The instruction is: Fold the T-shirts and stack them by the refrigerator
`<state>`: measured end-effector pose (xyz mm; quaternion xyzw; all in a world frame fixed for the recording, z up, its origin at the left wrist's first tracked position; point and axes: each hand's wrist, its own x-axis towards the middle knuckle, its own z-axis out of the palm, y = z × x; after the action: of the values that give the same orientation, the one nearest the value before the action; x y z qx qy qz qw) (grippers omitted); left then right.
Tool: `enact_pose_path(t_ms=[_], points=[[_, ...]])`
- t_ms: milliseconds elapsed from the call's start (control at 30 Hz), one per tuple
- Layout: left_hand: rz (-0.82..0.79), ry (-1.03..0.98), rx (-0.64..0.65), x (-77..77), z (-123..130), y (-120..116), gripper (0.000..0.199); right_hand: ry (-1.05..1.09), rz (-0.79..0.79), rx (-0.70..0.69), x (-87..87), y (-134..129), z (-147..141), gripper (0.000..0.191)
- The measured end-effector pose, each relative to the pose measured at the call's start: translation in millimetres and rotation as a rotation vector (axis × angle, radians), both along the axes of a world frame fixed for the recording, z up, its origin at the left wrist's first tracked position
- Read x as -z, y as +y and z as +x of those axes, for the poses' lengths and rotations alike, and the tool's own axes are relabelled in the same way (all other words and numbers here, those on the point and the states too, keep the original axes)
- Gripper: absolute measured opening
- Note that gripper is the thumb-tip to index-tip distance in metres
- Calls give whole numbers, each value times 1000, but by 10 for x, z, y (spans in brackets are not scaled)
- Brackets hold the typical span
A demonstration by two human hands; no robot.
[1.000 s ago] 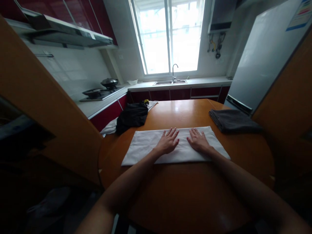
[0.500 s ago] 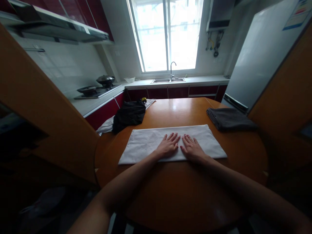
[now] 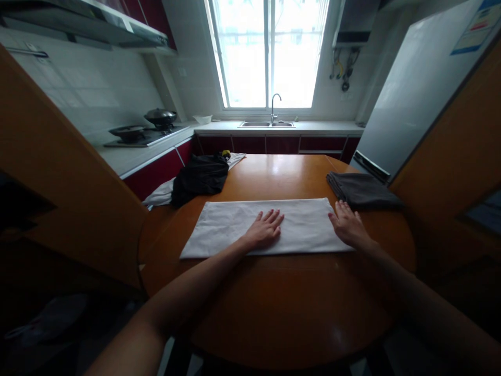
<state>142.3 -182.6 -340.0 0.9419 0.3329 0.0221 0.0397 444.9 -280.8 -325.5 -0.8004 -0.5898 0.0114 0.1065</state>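
Observation:
A white cloth [image 3: 223,230], folded into a long flat strip, lies across the wooden table [image 3: 274,297] in front of me. My left hand [image 3: 264,230] rests flat on the middle of it, fingers spread. At the cloth's right edge is my right hand [image 3: 349,225], open, its fingers stretched out and pointing away from me. Just beyond that hand sits a folded dark grey cloth [image 3: 364,190]. Neither hand grips anything.
A heap of black cloth [image 3: 201,177] lies at the table's far left, with white fabric [image 3: 161,193] under it. Behind the table are a counter with a sink [image 3: 266,125], a stove with pans [image 3: 160,117] and, on the right, a fridge [image 3: 415,78].
My right hand has slid from the middle of the white cloth to its right edge. My left hand stays in place on the cloth. The view has shifted slightly.

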Motion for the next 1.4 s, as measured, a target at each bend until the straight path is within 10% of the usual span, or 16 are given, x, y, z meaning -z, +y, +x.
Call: enact_pose_path(t_ms=[267,533,1100,1233,1400], points=[[-17,9,5,-75,-16,-71,60,5,7,-192,88,680,-845,66],[-116,-75,-12,-118,-90,153,64,-14,-18,-198,371,750,-789,68],[-10,54,-626,-203,-1830,711,68,-35,-2,-199,417,767,-787,69],[57,10,-670,-332,-1885,560,68,-22,0,-192,404,765,-781,68],[88,-18,-395,-208,-1657,74,68,-52,136,-228,292,640,-891,65]])
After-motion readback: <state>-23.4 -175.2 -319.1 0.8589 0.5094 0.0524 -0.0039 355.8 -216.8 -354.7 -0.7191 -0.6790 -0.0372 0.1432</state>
